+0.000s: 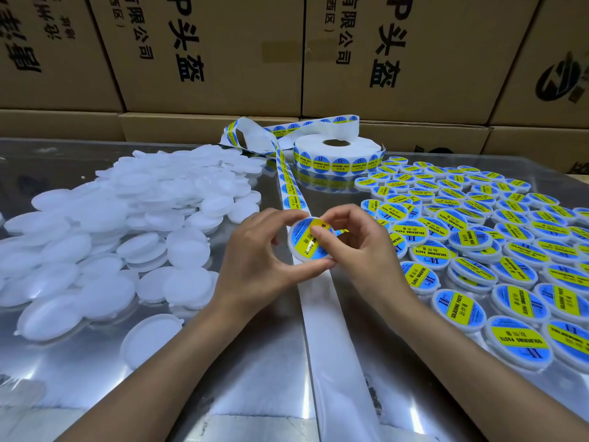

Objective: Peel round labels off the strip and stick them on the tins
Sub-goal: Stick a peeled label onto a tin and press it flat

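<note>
Right thumb (315, 232) presses the label (314, 237) flat on a tin (298, 247), other right hand (360, 247) fingers curled above it. Left hand (255, 260) grips the tin's rim, thumb under, fingers over. Tin held just above the strip (291, 186), mid-table (255, 362). Strip feeds from the roll (334, 154) at the back. Bare tins (111, 234) piled left, labelled tins (494, 244) spread right. Boxes (207, 52) behind.
</note>
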